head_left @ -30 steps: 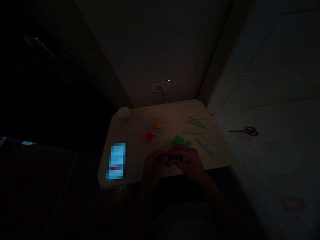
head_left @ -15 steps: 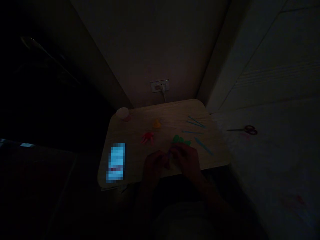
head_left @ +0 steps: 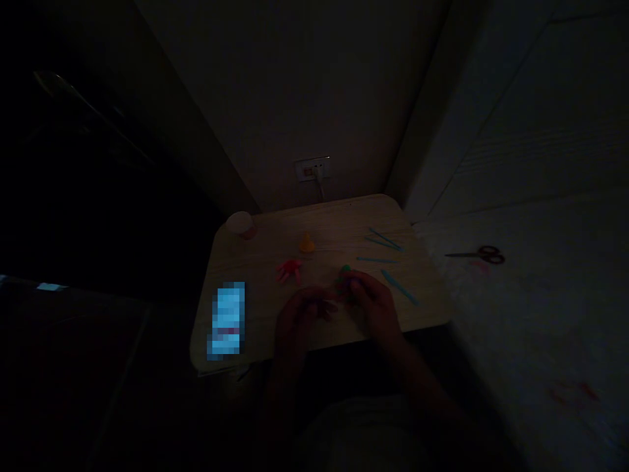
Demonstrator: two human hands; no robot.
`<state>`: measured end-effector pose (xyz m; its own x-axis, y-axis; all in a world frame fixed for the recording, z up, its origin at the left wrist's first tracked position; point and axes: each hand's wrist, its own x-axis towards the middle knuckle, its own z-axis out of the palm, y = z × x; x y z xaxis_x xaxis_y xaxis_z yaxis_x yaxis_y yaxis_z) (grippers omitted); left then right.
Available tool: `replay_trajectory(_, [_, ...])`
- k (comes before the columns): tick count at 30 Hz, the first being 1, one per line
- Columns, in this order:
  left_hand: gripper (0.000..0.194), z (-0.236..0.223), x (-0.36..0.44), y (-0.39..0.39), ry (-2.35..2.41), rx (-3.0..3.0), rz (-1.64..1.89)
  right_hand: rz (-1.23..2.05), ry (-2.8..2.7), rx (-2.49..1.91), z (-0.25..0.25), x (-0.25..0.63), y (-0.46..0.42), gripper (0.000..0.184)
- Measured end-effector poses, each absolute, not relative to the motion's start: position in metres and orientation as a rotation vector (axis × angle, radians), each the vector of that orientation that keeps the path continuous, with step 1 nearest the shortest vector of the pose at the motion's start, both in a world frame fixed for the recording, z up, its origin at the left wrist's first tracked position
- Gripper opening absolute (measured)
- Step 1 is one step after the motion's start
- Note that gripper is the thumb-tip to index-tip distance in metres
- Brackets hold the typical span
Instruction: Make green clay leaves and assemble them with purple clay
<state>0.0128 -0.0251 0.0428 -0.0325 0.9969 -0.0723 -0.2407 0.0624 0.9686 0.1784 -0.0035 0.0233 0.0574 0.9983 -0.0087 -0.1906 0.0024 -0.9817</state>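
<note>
The light is very dim. My left hand (head_left: 297,324) is over the front of the small wooden table, its fingers curled round something dark that I cannot make out. To its right, my right hand (head_left: 376,305) is closed, with a small purple piece (head_left: 352,282) showing at its fingertips. Just behind those fingertips lies a green shape (head_left: 346,269), mostly hidden by the hand. A red figure with several leg-like strips (head_left: 291,269) lies beyond my left hand. Behind that stands a small orange cone-like piece (head_left: 306,244).
Several thin blue sticks (head_left: 377,260) and a wider blue blade-like tool (head_left: 399,287) lie on the table's right. A lit phone (head_left: 227,321) and a pale cup (head_left: 240,224) are on the left. Scissors (head_left: 479,255) rest on a white surface at right. A plug fills a wall socket (head_left: 312,170).
My hands, together before, have moved apart. The right has shifted slightly right and covers more of the green shape, with the purple piece at its fingertips.
</note>
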Motion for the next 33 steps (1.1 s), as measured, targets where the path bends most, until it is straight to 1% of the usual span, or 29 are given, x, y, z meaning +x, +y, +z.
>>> replay_trajectory(3, [0.031, 0.045, 0.013, -0.026, 1.101, 0.977, 1.295, 1.285, -1.002, -1.054, 0.025, 0.179, -0.004, 0.037])
replay_trajectory(7, [0.023, 0.038, 0.012, -0.023, 1.176, 0.957, 1.343, 1.251, -1.031, -1.088, 0.022, 0.183, -0.004, 0.030])
replay_trajectory(12, [0.033, 0.028, 0.010, -0.022, 1.166, 0.955, 1.397, 1.021, -1.224, -1.122, 0.020, 0.182, -0.001, 0.024])
replay_trajectory(17, [0.035, 0.038, 0.013, -0.028, 1.153, 0.833, 1.383, 0.821, -1.463, -1.136, 0.030, 0.178, 0.014, 0.029])
replay_trajectory(23, [0.016, 0.048, 0.019, -0.026, 1.160, 0.906, 1.380, 0.600, -1.721, -1.218, 0.031, 0.174, 0.050, 0.037])
replay_trajectory(26, [0.016, 0.042, 0.020, -0.025, 1.138, 0.861, 1.432, 0.490, -1.779, -1.308, 0.027, 0.175, 0.065, 0.039])
replay_trajectory(27, [0.018, 0.039, 0.020, -0.025, 1.120, 0.836, 1.448, 0.453, -1.784, -1.353, 0.026, 0.176, 0.069, 0.037])
replay_trajectory(31, [0.022, 0.028, 0.019, -0.024, 1.018, 0.826, 1.495, 0.349, -1.863, -1.498, 0.024, 0.181, 0.081, 0.020])
replay_trajectory(33, [0.021, 0.025, 0.020, -0.023, 1.009, 0.870, 1.497, 0.307, -1.947, -1.528, 0.023, 0.184, 0.085, 0.018])
